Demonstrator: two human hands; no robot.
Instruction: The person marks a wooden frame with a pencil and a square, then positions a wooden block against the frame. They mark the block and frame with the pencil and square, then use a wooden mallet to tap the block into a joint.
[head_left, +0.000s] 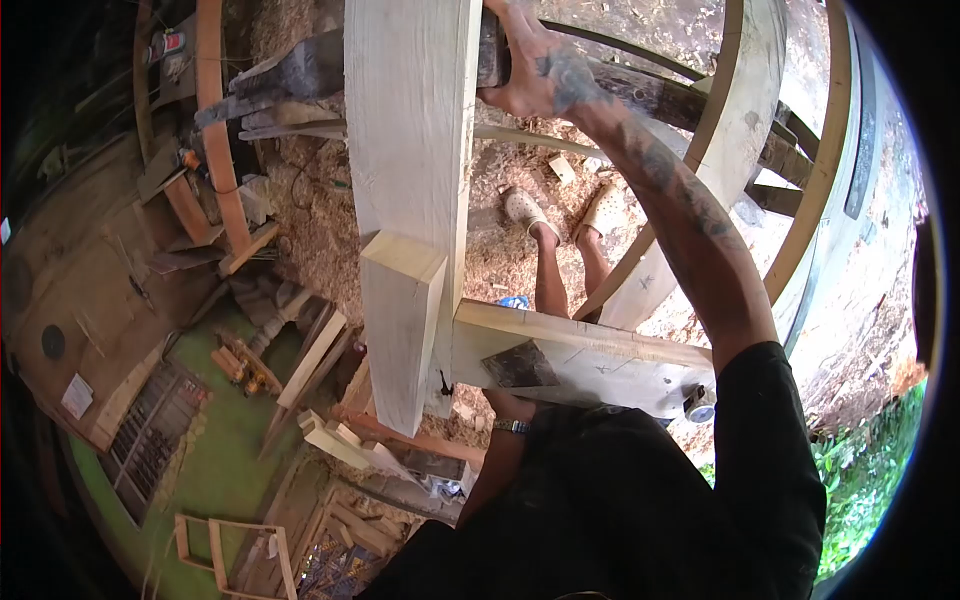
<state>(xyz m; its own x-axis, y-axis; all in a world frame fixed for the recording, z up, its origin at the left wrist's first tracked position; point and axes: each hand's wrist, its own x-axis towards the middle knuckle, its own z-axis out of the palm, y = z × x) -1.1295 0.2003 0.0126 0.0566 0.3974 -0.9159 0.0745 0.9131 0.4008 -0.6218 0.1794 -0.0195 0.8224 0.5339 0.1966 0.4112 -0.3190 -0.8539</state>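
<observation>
Two hands show partly: right gripping a dark block, left mostly hidden, grip untellable.

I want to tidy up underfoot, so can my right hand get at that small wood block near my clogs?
Probably not without bending: the wood block lies on the floor by the clogs, well below the right hand, though nothing seems to cover it.

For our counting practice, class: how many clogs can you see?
2: the left clog and the right clog, each on a foot, among the wood shavings. Neither is covered, but others may be hidden behind the wide beam.
</observation>
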